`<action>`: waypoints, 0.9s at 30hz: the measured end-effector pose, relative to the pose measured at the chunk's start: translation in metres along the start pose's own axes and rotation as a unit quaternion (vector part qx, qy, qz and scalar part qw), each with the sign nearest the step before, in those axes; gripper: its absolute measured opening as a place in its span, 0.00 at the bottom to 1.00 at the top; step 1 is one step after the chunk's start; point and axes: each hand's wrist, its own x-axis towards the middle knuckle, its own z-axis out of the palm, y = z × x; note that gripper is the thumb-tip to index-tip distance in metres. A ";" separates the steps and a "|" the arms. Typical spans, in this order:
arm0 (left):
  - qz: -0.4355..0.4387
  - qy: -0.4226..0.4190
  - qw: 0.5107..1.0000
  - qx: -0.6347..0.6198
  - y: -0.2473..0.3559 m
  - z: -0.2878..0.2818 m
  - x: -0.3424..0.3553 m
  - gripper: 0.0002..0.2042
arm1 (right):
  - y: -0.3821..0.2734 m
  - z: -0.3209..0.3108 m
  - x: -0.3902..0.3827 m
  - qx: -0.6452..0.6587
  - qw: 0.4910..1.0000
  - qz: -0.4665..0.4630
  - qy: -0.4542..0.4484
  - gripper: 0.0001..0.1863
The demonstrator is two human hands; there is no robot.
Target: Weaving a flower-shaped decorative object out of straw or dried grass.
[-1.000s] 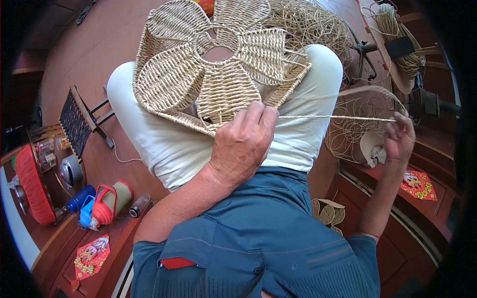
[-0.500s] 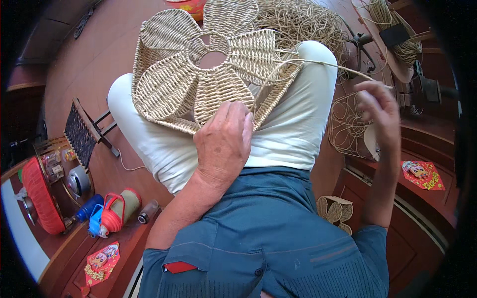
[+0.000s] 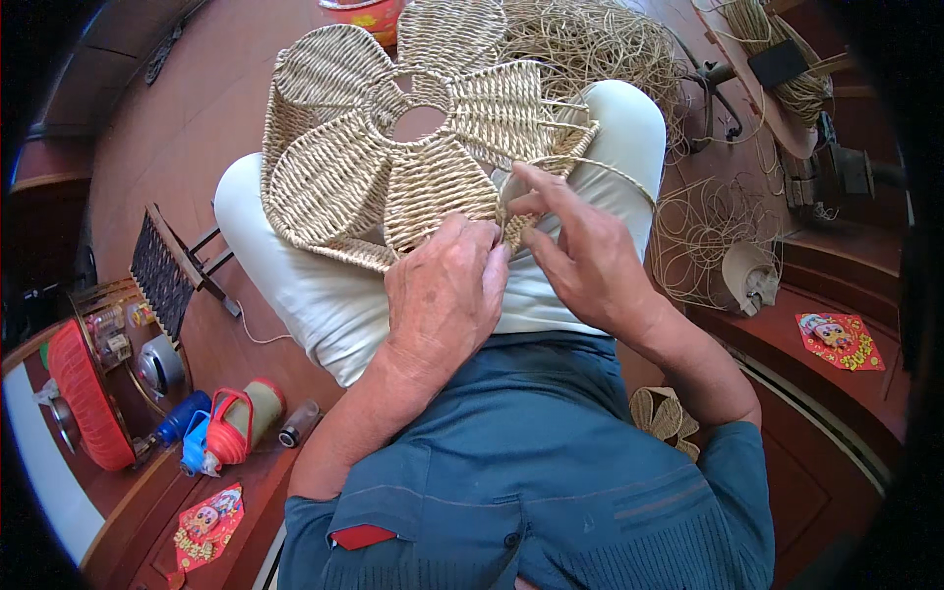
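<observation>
Across my white-trousered knees (image 3: pixel 287 275) lies a flower-shaped woven piece of pale twisted cord (image 3: pixel 442 177), with a round central hole and a hexagonal rim. My left hand (image 3: pixel 438 295) grips its near edge at the base of the lower petal, fingertips partly hidden. Just right of that, my right hand (image 3: pixel 580 246) reaches in with index finger raised and thumb apart, touching or very near the edge. A loose strand (image 3: pixel 615 171) loops from that spot rightward over my knee; whether my right fingertips touch it is unclear.
Tangled cord (image 3: pixel 580 39) lies behind; a coil (image 3: pixel 749 25) hangs upper right. At left are a low folding stool (image 3: pixel 162 275), an electric fan (image 3: pixel 88 393), flasks (image 3: pixel 231 428) and a small bottle (image 3: pixel 299 423). Another woven piece (image 3: pixel 664 418) sits beside my right hip.
My right hand has come from the far right, where it held the strand taut, inward beside my left hand. The strand now hangs looped. My left hand has stayed on the near edge.
</observation>
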 end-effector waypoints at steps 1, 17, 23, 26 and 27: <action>-0.008 -0.015 1.000 -0.005 0.000 -0.001 0.000 0.09 | 0.003 0.005 0.003 0.012 0.999 0.022 -0.021 0.38; -0.020 -0.012 0.999 -0.030 0.002 -0.005 0.002 0.07 | 0.001 0.029 0.007 -0.012 1.000 0.003 0.028 0.37; -0.006 0.010 0.999 -0.034 0.001 -0.003 0.001 0.05 | -0.007 0.039 -0.007 0.295 0.947 0.051 0.117 0.31; 0.010 0.012 0.999 -0.040 -0.002 -0.002 -0.002 0.07 | -0.007 0.031 -0.009 0.506 0.831 0.225 0.051 0.31; 0.023 0.016 0.999 -0.031 -0.004 -0.002 -0.001 0.07 | -0.005 0.025 -0.008 0.526 0.820 0.225 0.014 0.30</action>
